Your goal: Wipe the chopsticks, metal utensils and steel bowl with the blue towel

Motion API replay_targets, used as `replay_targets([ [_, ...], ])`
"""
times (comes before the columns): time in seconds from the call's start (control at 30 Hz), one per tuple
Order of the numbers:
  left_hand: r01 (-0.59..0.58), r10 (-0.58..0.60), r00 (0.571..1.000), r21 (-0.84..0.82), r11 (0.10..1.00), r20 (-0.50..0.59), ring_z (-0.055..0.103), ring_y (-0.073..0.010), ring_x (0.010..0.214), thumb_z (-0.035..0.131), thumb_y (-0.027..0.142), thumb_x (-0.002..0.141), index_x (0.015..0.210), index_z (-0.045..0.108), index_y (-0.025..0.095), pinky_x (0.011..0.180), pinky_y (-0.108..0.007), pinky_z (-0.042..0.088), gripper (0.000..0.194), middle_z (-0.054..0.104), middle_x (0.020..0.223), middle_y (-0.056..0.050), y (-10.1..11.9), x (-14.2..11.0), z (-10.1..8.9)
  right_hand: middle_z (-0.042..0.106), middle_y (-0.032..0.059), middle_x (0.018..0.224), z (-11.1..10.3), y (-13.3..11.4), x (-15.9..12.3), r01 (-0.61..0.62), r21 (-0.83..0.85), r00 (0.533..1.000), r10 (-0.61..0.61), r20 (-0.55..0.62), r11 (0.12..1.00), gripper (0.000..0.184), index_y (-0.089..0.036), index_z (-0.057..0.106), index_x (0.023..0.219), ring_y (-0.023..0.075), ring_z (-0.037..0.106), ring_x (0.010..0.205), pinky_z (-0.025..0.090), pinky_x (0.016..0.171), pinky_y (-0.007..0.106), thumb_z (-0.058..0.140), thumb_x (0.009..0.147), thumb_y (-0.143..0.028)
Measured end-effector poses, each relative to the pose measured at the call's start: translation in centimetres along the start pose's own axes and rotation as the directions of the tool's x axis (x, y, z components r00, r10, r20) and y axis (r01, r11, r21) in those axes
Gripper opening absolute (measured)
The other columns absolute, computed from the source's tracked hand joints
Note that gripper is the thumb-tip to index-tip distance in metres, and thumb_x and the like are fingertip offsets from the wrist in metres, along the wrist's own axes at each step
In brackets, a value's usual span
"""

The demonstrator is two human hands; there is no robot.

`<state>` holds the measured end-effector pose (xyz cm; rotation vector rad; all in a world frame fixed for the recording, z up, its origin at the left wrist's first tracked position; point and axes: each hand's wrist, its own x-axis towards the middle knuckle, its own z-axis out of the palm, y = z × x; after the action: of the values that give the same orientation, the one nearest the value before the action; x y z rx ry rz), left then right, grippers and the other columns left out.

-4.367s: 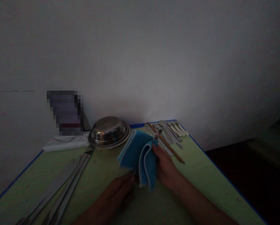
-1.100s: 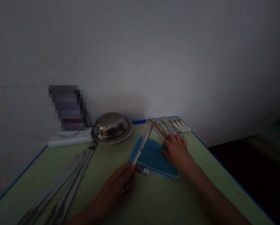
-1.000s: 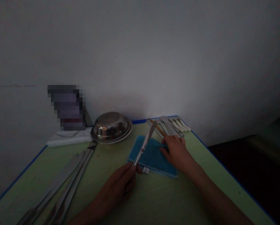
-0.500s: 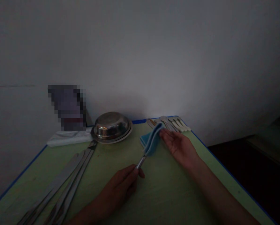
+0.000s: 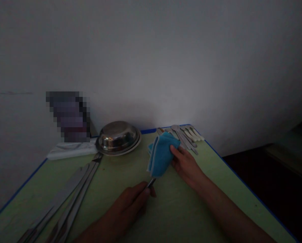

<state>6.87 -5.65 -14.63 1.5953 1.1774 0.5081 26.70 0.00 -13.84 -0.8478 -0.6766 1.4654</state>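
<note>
A folded blue cloth [image 5: 162,157] with a pale edge hangs over the middle of the green table. My right hand [image 5: 185,165] pinches its right side, thumb on top. My left hand [image 5: 134,202] is closed around a slim metal handle [image 5: 151,183], whose far end disappears under the cloth, so I cannot tell what utensil it belongs to. Behind the cloth, near the far right corner, lie several metal spoons [image 5: 183,136] beside white-handled cutlery [image 5: 195,133].
Steel bowls [image 5: 119,135] stand upside down, stacked, at the back. Left of them lies a white packet [image 5: 72,148] before a blurred upright object [image 5: 70,118]. Several long metal utensils [image 5: 72,199] lie along the left of the green table [image 5: 191,216], which meets a wall [image 5: 151,60].
My right hand has turned over and closed on the cloth. The cloth has swung toward me and covers more of the metal handle. My left hand keeps its hold.
</note>
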Motion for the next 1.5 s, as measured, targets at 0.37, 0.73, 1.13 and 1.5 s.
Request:
replay_targets([
  [0.37, 0.014, -0.029, 0.996, 0.176, 0.984, 0.086, 0.053, -0.0153, 0.073, 0.031, 0.044, 0.091, 0.092, 0.059, 0.023, 0.071, -0.024, 0.042, 0.035, 0.055, 0.074, 0.002, 1.1, -0.2, -0.4, 0.07, 0.0024, 0.09, -0.1, 0.4, 0.6, 0.0, 0.224, 0.987, 0.036, -0.154, 0.975, 0.016, -0.02, 0.062, 0.088, 0.0181, 0.063, 0.093, 0.049, 0.084, 0.035, 0.062, 0.074, -0.029],
  [0.73, -0.017, 0.021, 1.0, 0.242, 0.97, -0.014, 0.056, -0.0231, 0.093, 0.04, 0.035, 0.082, 0.095, 0.061, 0.02, 0.086, -0.032, 0.043, 0.029, 0.063, 0.099, -0.006, -0.4, 0.2, -0.7, 0.069, 0.0028, 0.081, 2.2, 4.7, -2.0, -0.196, 0.112, 0.976, 0.184, 0.113, 0.974, 0.024, -0.017, 0.062, 0.094, 0.0159, 0.064, 0.081, 0.049, 0.08, 0.033, 0.06, 0.077, -0.034],
  [1.13, -0.031, -0.009, 0.99, 0.277, 0.96, 0.142, 0.056, -0.0155, 0.081, 0.033, 0.043, 0.09, 0.091, 0.057, 0.022, 0.077, -0.023, 0.042, 0.032, 0.06, 0.084, 0.001, 1.6, -0.5, 0.0, 0.045, -0.0074, 0.045, -1.0, 0.0, 1.2, -0.055, 0.522, 0.998, 0.049, 0.026, 0.851, 0.023, -0.019, 0.047, 0.053, 0.0057, 0.043, 0.041, 0.042, 0.047, 0.019, 0.058, 0.069, -0.032],
  [1.5, -0.035, 0.007, 0.994, 0.244, 0.969, 0.112, 0.054, -0.0141, 0.075, 0.028, 0.045, 0.092, 0.091, 0.054, 0.022, 0.071, -0.021, 0.042, 0.035, 0.056, 0.078, 0.002, 0.7, -0.1, 0.3, 0.041, -0.0065, 0.043, 1.9, 3.9, -1.1, -0.136, 0.454, 0.991, 0.125, 0.055, 0.88, 0.024, -0.021, 0.041, 0.052, 0.0084, 0.04, 0.039, 0.034, 0.039, 0.022, 0.056, 0.069, -0.03],
])
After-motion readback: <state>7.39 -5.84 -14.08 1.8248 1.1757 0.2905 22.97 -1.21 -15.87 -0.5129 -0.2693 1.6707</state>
